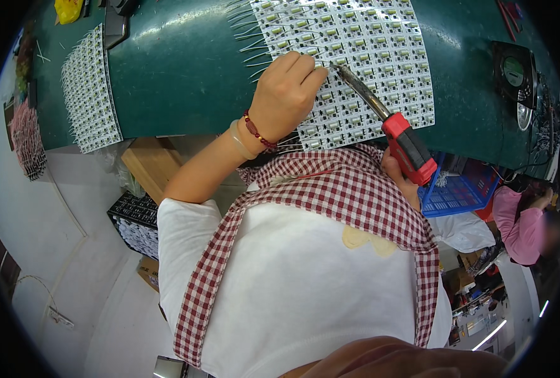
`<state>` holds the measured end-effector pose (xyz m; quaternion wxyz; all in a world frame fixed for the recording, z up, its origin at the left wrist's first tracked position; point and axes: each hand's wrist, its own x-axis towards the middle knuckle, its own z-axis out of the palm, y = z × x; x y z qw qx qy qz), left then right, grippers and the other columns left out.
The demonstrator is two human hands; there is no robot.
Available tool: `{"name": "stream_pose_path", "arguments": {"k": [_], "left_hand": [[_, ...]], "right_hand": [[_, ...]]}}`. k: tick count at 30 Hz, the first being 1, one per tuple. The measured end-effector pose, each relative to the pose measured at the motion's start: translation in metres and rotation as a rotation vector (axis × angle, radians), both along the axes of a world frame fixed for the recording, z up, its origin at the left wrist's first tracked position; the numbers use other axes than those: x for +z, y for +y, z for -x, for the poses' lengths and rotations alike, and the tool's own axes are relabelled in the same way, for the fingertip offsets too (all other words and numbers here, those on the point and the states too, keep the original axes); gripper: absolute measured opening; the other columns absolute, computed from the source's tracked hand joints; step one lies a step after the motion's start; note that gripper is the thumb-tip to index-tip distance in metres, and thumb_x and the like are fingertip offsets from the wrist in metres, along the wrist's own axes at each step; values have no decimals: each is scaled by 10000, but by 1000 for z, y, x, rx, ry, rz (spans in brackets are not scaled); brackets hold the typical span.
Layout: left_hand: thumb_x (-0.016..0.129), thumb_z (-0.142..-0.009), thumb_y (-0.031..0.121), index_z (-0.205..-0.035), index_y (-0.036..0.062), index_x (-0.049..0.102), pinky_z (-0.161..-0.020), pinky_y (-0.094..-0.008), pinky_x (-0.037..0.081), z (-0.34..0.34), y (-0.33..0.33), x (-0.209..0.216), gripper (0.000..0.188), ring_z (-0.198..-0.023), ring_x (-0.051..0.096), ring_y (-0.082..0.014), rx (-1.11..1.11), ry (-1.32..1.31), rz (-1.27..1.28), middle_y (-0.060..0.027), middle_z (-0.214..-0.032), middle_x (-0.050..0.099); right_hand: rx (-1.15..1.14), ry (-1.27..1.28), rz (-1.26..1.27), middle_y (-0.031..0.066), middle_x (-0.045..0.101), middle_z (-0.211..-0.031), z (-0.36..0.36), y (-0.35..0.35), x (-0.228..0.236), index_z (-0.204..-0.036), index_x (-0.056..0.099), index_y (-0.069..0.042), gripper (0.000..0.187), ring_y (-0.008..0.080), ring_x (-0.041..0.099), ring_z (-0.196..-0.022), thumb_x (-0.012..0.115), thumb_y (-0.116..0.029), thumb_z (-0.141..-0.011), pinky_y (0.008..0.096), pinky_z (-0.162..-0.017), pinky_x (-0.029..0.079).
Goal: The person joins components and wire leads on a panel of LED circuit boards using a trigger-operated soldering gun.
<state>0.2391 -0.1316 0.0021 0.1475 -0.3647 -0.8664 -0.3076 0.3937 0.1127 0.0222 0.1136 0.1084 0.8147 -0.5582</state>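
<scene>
A large white panel of small circuit boards (401, 82) lies on the green tabletop, with rows of small components on it and pale wires (250, 47) sticking out past its left edge. Over the panel's middle, my left hand (289, 88) is closed in a pinch; whatever its fingertips hold is too small to make out. My right hand (401, 176) grips a soldering iron (412, 151) from below by its red and black handle. The iron's metal shaft slants up and left, its tip close to my left fingertips at the board surface.
Another circuit board panel (91, 91) lies on the left of the green table (173, 75). A black device with a round dial (514, 72) stands at the right. Below the table edge are a blue basket (459, 195) and a black crate (135, 220). Another person's pink sleeve (516, 230) shows at right.
</scene>
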Motion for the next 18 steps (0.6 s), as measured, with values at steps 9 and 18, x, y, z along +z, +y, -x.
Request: {"name": "stream_pose_path", "arguments": {"k": [9, 18], "left_hand": [[685, -649, -43, -846, 38, 662, -584, -320, 442, 0, 0, 0, 214, -661, 509, -218, -9, 8, 14, -56, -696, 481], [677, -657, -52, -834, 39, 657, -582, -323, 440, -2, -1, 3, 200, -662, 515, -224, 18, -51, -19, -60, -704, 492]], "right_hand": [[-169, -35, 160, 69, 664, -780, -13, 0, -6, -914, 672, -7, 145, 147, 629, -674, 709, -93, -803, 286, -628, 495], [-174, -3, 121, 78, 672, -781, -17, -1, -2, -913, 675, 0, 142, 150, 635, -675, 707, -84, -803, 289, -625, 497]]}}
